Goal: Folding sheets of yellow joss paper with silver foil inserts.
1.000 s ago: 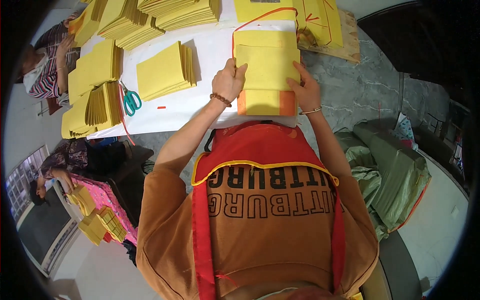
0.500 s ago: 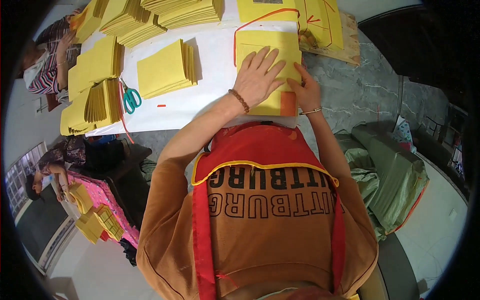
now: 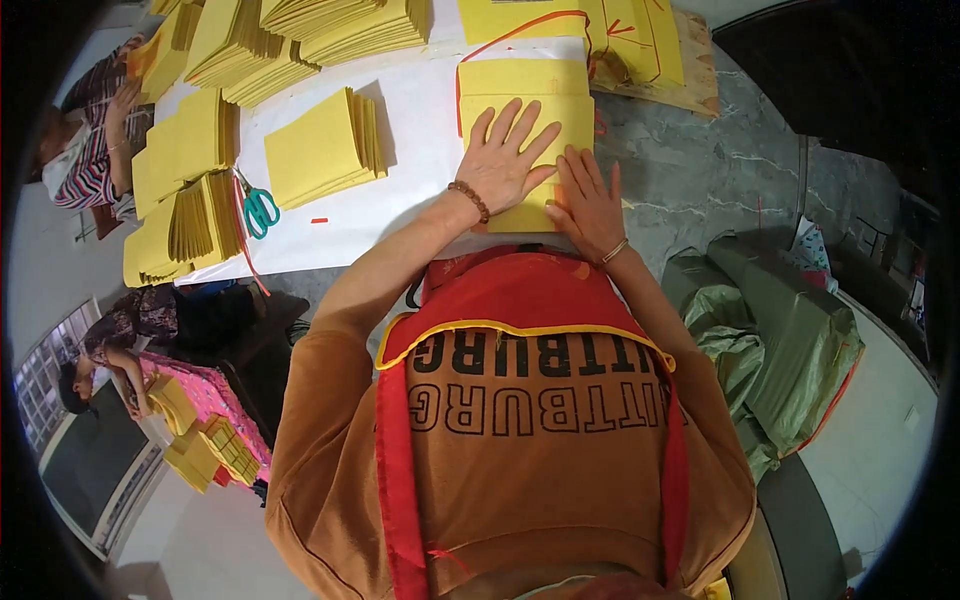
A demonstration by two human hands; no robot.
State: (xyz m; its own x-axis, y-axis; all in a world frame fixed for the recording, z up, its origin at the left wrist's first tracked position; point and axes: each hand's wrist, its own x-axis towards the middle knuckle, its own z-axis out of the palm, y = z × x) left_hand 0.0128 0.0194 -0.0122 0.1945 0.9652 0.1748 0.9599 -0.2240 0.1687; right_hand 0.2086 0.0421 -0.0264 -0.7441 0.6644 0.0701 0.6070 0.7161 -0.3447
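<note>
A stack of yellow paper (image 3: 530,80) lies at the near right edge of the white-covered table (image 3: 330,230). Across its middle my left hand (image 3: 505,160) lies flat, palm down, with the fingers spread. My right hand (image 3: 590,205) rests on the stack's lower right part, its fingers extended and the thumb apart. The area beneath both palms is hidden. An orange-red cord (image 3: 485,52) runs along the stack's far left side. Left of the stack, a smaller pile of folded yellow paper (image 3: 320,150) stays untouched.
Teal-handled scissors (image 3: 261,212) lie beside several yellow paper bundles (image 3: 185,140) at the left. More bundles (image 3: 370,30) stand along the far side. A wooden board (image 3: 700,65) holds tied yellow paper. Green wrapped bales (image 3: 790,350) stand at the right. Two other people are at the left.
My right hand has moved from the stack's right edge onto its lower right, covering the orange patch. The left hand stays flat on top. The view has shifted slightly.
</note>
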